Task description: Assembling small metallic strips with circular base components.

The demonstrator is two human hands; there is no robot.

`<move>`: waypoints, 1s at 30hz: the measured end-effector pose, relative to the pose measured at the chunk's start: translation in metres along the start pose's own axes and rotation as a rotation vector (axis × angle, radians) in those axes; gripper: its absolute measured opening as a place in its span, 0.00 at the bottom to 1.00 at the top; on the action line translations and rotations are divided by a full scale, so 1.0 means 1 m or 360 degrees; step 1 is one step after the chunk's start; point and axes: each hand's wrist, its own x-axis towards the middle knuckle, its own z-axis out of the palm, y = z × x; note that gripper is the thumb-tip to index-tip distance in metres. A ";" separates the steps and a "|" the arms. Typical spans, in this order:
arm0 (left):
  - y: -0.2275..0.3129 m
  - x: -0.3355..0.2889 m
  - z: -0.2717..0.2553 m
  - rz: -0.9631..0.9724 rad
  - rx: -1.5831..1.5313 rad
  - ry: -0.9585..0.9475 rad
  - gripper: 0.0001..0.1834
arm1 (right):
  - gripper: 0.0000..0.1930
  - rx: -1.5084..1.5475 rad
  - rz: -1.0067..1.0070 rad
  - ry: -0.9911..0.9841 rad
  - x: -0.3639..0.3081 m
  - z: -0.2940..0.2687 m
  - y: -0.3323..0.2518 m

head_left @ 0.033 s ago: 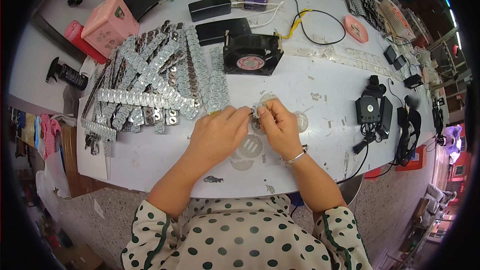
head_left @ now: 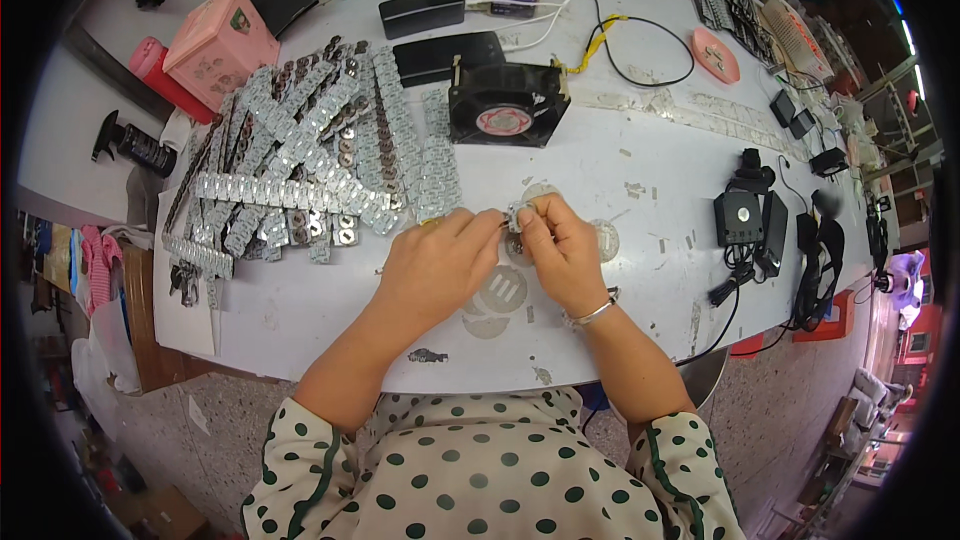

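One right hand [head_left: 566,256] pinches one silvery piece [head_left: 517,213] beside one left hand [head_left: 438,258].

The held piece [head_left: 516,215] looks metallic, the strips [head_left: 300,195] glossy metal.

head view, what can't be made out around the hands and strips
Small part: head view, too small for detail, partly covered by the right hand.
Left hand: head view, most fingertips hidden behind the hand itself.
Strips: head view, lower ones covered by those on top.
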 end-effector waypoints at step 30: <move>-0.009 0.006 0.007 -0.0042 0.0169 -0.0221 0.16 | 0.10 -0.0665 -0.0138 0.0069 0.014 -0.035 0.014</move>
